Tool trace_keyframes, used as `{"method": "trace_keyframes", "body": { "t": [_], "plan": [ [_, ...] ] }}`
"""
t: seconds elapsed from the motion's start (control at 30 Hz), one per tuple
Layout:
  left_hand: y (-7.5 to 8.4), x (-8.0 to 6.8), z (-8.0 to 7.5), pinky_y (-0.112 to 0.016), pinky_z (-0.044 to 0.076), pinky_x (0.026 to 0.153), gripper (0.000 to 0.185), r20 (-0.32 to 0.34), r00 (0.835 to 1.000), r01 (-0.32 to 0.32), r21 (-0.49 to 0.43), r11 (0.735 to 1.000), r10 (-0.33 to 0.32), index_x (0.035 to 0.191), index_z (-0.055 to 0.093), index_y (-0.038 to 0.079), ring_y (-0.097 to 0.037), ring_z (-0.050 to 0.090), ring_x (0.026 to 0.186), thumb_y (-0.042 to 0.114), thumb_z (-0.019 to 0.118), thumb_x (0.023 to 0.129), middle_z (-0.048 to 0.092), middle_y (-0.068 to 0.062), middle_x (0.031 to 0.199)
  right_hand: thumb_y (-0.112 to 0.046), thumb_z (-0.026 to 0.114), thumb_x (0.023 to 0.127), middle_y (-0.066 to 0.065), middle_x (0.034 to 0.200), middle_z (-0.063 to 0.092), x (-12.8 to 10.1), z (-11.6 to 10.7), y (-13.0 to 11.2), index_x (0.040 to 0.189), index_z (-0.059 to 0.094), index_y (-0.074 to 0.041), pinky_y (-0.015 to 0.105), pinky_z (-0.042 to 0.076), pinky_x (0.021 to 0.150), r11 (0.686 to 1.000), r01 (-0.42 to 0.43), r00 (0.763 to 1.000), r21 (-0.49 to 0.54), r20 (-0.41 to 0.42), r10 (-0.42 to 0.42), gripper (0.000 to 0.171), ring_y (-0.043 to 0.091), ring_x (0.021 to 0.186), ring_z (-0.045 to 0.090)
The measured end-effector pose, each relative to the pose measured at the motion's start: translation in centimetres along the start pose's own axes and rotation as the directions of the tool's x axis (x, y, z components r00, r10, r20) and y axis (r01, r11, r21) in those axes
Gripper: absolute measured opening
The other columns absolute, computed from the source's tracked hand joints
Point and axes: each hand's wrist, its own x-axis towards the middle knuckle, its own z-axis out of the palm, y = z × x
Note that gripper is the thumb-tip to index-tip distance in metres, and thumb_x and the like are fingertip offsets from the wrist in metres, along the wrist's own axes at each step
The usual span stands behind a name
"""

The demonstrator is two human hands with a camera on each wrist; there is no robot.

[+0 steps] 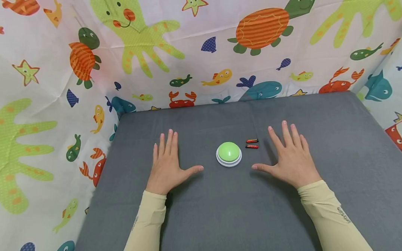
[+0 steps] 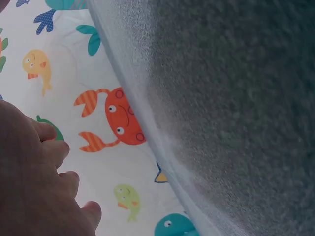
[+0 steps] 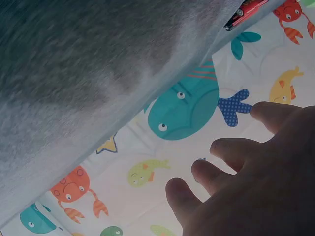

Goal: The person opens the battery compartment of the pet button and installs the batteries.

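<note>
A round green push button (image 1: 228, 152) with a white base sits on the grey table between my hands. Just right of it lie two small red-and-black batteries, one (image 1: 252, 141) behind the other (image 1: 251, 147). To the left of the button, my left hand (image 1: 167, 166) is spread palm down, its thumb pointing toward the button. On the other side my right hand (image 1: 291, 159) is spread likewise, with the batteries beyond its thumb. Neither hand holds anything. The right wrist view catches a red battery (image 3: 251, 11) at its top edge, beyond the fingers.
The grey cloth-covered table (image 1: 205, 222) reaches back to a white curtain (image 1: 169, 14) printed with sea animals. That curtain also rises along the left and right sides of the table.
</note>
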Motion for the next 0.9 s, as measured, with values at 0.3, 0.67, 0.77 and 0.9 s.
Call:
{"method": "trace_keyframes", "body": {
  "t": [0.3,0.67,0.77,0.9],
  "plan": [
    [1.3,0.3,0.4,-0.062,0.002,0.137,0.142,0.012,0.999,-0.035,-0.022,0.999,0.036,0.175,0.001,0.019,-0.031,-0.008,0.171,0.097,0.064,0.075,-0.006,0.002,0.184,-0.094,0.072,0.071,0.024,0.181,0.01,0.4,0.1,-1.4,0.173,0.027,-0.02,0.076,0.019,0.128,1.0,0.024,1.0,0.012,0.016,-0.025,0.135,0.052,0.166,0.011],
    [5.2,0.6,1.0,-0.061,0.01,0.137,0.14,0.048,0.988,-0.147,-0.002,0.989,0.147,0.175,0.007,0.013,-0.033,-0.001,0.172,0.092,0.068,0.077,0.003,-0.005,0.184,-0.085,0.079,0.074,0.021,0.181,0.016,1.2,1.3,-5.1,0.173,0.028,-0.016,0.073,0.024,0.129,0.992,0.119,0.99,0.03,0.071,-0.121,0.131,0.05,0.166,0.017],
    [6.1,0.8,1.3,-0.061,0.014,0.136,0.138,0.051,0.982,-0.181,0.008,0.983,0.181,0.175,0.01,0.011,-0.035,0.003,0.171,0.089,0.071,0.078,0.007,-0.007,0.184,-0.081,0.081,0.077,0.022,0.18,0.018,1.5,1.3,-6.0,0.172,0.03,-0.014,0.074,0.026,0.128,0.988,0.149,0.984,0.041,0.088,-0.152,0.127,0.05,0.166,0.018],
    [6.8,1.0,1.6,-0.06,0.014,0.137,0.136,0.077,0.976,-0.204,-0.001,0.979,0.204,0.175,0.008,0.012,-0.034,0.002,0.171,0.086,0.072,0.08,0.006,-0.006,0.184,-0.075,0.082,0.079,0.021,0.18,0.021,1.8,1.1,-7.0,0.17,0.034,-0.011,0.073,0.028,0.127,0.983,0.174,0.98,0.058,0.088,-0.178,0.121,0.049,0.165,0.022]
  ]
}}
